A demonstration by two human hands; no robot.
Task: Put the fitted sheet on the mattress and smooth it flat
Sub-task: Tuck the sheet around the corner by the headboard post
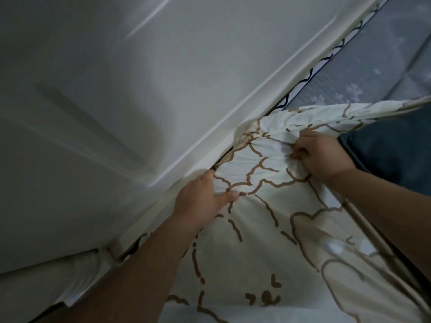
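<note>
The cream fitted sheet [251, 229] with brown outline drawings covers the near part of the mattress. Its bunched corner sits against the padded headboard. My left hand [200, 201] grips the gathered edge of the sheet at the gap beside the headboard, thumb on top. My right hand [319, 155] is closed on a fold of the same corner, slightly farther along. Bare grey-blue mattress [363, 73] with a pale floral pattern shows at the upper right, beyond the sheet's edge.
A pale padded headboard [105, 101] fills the left and upper part of the view and runs diagonally. A dark blue surface [391, 155] lies beyond my right hand. A narrow dark gap runs between headboard and mattress.
</note>
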